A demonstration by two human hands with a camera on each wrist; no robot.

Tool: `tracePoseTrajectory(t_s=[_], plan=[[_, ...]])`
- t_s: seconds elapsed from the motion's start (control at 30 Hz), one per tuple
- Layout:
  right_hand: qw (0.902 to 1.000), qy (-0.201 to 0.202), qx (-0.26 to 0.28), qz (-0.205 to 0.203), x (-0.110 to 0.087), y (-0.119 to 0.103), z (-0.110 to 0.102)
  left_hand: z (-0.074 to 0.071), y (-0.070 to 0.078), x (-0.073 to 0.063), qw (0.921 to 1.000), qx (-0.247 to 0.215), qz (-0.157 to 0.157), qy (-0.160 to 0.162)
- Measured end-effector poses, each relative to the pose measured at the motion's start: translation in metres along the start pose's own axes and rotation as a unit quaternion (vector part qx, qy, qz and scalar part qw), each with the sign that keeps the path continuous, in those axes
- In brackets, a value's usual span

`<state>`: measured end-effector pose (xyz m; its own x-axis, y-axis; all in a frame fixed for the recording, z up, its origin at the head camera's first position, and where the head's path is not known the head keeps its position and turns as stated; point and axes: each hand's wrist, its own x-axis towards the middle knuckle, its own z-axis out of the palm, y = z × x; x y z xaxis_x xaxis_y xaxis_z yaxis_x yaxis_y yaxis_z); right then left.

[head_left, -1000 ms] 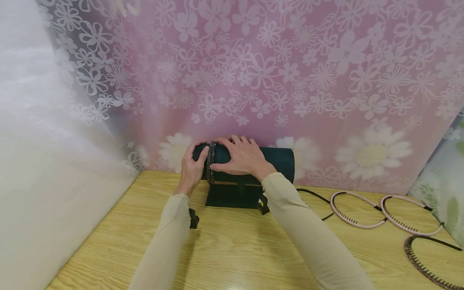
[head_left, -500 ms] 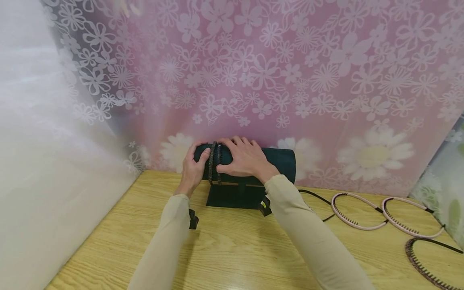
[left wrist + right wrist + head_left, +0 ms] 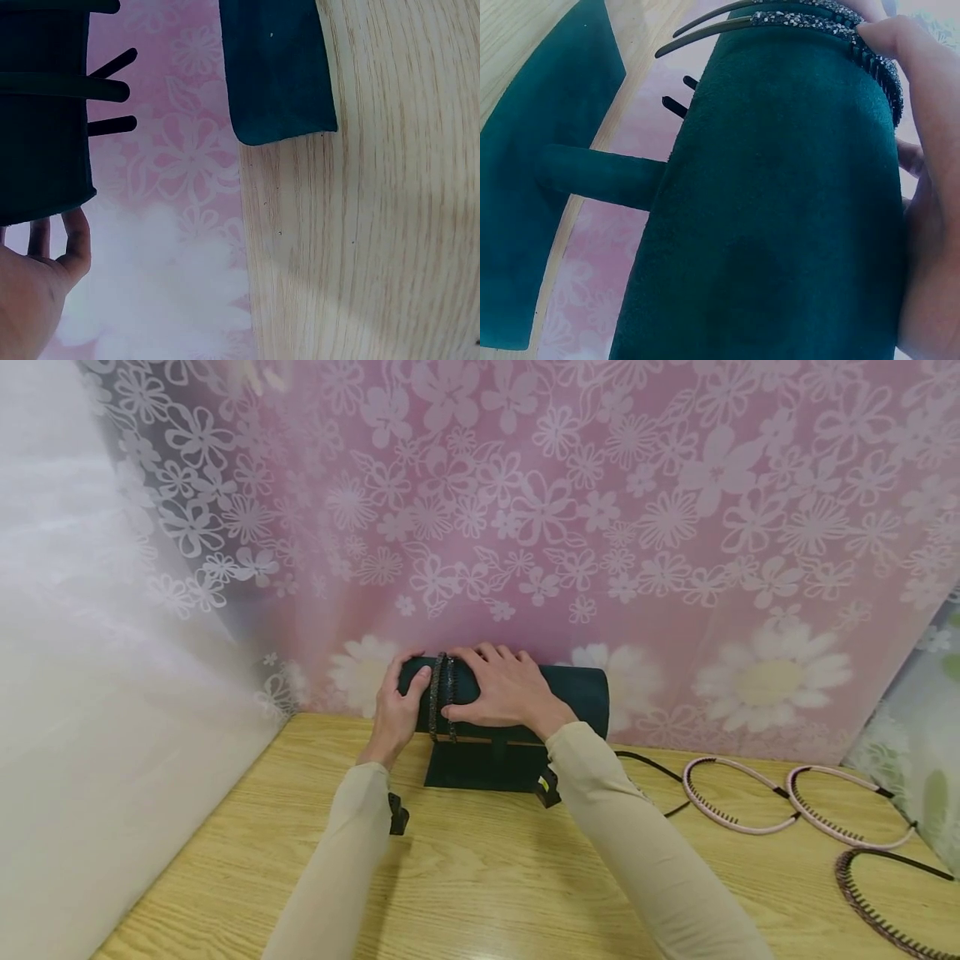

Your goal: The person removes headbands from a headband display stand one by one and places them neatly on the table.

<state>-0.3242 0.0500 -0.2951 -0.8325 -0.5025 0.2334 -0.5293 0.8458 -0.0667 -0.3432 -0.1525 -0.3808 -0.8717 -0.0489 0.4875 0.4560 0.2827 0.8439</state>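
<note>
A dark green velvet headband stand stands against the backdrop, its roll on a post above a flat base. Two glittery dark toothed headbands sit around the roll near its left end: a left headband and, a small gap away, a right headband. My left hand grips the roll's left end, thumb in front and fingers behind. My right hand arches over the roll with its thumb against the right headband and fingers at the back. In the left wrist view, the headbands' dark tips stick out past the roll.
To the right on the wooden table lie two pink toothed headbands, a brown one and a black band partly behind the right sleeve. A flowered pink backdrop rises right behind the stand.
The two glittery headbands were close together; a gap now shows between them, the right one having shifted right with my right hand. My left hand keeps its hold on the roll's end.
</note>
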Motion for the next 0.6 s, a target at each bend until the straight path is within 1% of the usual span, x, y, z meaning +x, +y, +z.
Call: tracePoseTrajectory(t_s=[0.17, 0.37, 0.6], plan=[[1.0000, 0.003, 0.001, -0.001, -0.0006, -0.0003, -0.0001, 0.0003, 0.0017, -0.0008, 0.9999, -0.013, 0.004, -0.001], [1.0000, 0.005, 0.001, -0.003, -0.0010, -0.0005, -0.0014, 0.0002, 0.0014, 0.0000, 0.9999, -0.002, 0.013, 0.005], [1.0000, -0.003, 0.004, -0.006, -0.0030, -0.0001, -0.0048, 0.0003, 0.0028, 0.0003, 0.9998, -0.018, 0.005, 0.003]])
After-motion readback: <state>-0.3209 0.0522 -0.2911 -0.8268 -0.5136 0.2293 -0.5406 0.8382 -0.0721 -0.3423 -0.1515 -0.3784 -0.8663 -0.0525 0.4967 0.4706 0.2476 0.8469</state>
